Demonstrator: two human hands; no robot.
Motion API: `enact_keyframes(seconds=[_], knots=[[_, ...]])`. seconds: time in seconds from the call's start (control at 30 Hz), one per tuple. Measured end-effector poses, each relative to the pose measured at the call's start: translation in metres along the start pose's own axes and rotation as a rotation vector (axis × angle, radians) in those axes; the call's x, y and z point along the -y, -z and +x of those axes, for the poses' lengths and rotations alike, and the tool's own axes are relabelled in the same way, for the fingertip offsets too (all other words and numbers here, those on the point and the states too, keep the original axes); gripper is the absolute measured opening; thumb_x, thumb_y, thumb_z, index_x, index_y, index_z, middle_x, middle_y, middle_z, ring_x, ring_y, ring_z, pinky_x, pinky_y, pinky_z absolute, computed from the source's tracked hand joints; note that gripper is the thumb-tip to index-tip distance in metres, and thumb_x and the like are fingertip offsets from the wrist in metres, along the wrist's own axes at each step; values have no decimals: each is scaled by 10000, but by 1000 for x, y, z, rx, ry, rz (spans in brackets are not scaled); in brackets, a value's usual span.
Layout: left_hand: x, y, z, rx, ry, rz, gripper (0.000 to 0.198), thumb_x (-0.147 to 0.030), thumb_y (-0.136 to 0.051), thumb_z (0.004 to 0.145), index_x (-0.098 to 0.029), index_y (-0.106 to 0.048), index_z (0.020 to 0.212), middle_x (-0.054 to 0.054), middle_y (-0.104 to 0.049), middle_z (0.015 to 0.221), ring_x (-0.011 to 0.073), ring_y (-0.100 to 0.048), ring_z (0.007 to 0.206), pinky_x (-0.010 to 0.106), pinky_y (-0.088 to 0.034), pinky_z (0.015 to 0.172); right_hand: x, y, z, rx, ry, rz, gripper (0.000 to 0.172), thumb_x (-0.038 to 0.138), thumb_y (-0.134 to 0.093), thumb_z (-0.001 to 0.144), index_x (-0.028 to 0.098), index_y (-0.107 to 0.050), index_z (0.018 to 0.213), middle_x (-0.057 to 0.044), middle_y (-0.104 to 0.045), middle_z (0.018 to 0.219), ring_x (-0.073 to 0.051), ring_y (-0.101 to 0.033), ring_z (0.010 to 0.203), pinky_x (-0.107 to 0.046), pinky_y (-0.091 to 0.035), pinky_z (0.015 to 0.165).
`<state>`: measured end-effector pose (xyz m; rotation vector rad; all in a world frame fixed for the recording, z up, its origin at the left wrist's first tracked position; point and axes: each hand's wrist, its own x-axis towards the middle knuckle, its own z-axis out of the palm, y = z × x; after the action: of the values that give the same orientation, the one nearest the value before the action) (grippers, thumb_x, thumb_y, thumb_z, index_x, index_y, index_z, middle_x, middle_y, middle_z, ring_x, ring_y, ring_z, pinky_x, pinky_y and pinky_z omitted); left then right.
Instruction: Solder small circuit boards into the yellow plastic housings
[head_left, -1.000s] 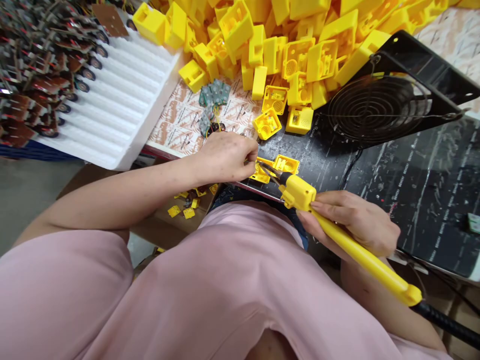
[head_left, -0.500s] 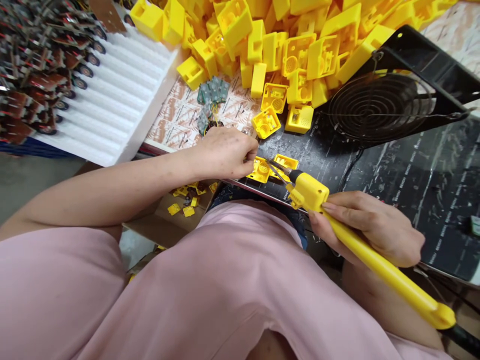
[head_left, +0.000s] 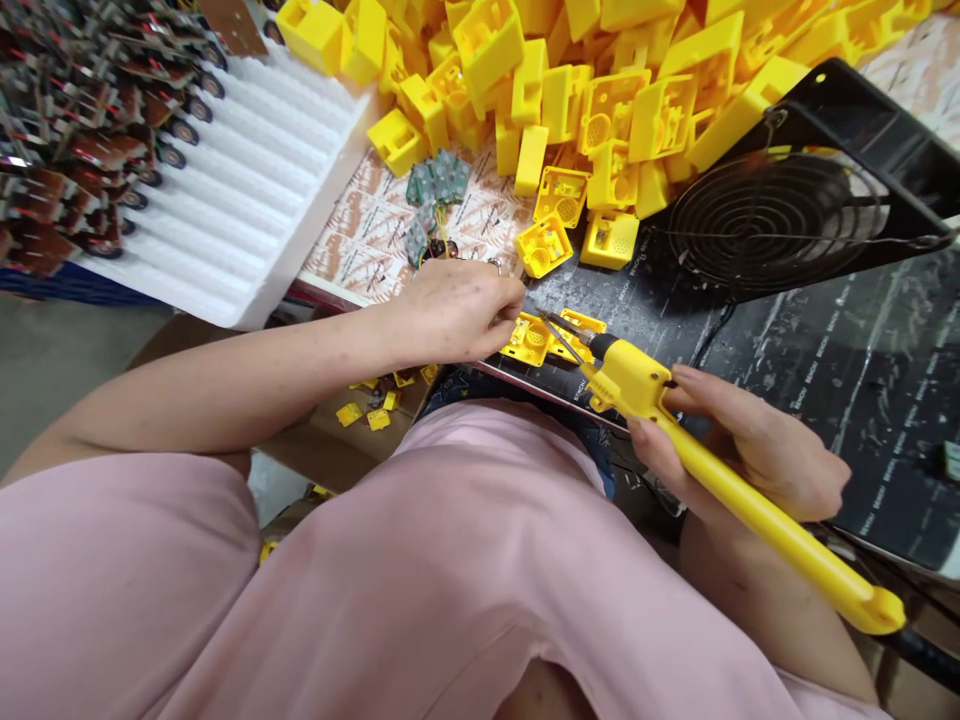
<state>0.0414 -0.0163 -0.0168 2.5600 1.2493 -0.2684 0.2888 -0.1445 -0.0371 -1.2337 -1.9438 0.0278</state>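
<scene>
My right hand [head_left: 757,440] is wrapped round a yellow soldering gun [head_left: 720,480] with a black cable at its rear. The tool's metal tip points left, over two small open yellow housings; one housing [head_left: 527,340] lies by my left fingertips, the other [head_left: 577,335] is partly behind the tip. My left hand [head_left: 469,310] is closed at the left housing's edge, its fingertips pinched; what they hold, if anything, is too small to make out. Just beyond my left hand lie green circuit boards [head_left: 439,180] with thin wires and small dark round parts.
A heap of yellow housings [head_left: 555,100] covers the back. A black fan [head_left: 780,200] stands at the right on the black mat [head_left: 810,330]. At the left, a white foam tray [head_left: 247,190] bears many brown boards [head_left: 97,150]. Below the table edge, a cardboard box [head_left: 322,430] holds yellow pieces.
The view has shifted slightly, moving the table items rightward in the picture. My right forefinger has lifted a little from the soldering gun's side. My left hand stays by the same housing.
</scene>
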Motion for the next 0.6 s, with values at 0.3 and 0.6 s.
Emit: enact_keyframes(seconds=[0.3, 0.6], knots=[[-2, 1, 5, 17, 12, 62, 290, -317, -513, 864, -210, -770, 944, 59, -769, 877, 261, -729, 874, 325, -450, 676, -2, -1, 4, 81, 141, 66, 520, 216, -868, 852, 224, -675, 1335, 5, -787, 801, -185, -757, 648, -265, -623, 553], [-6, 7, 8, 49, 24, 97, 253, -293, -541, 847, -211, -773, 909, 54, -766, 897, 270, -731, 905, 326, -460, 695, -6, 9, -4, 71, 18, 137, 314, 268, -711, 992, 267, -690, 1306, -5, -773, 817, -175, -767, 697, -254, -629, 622]])
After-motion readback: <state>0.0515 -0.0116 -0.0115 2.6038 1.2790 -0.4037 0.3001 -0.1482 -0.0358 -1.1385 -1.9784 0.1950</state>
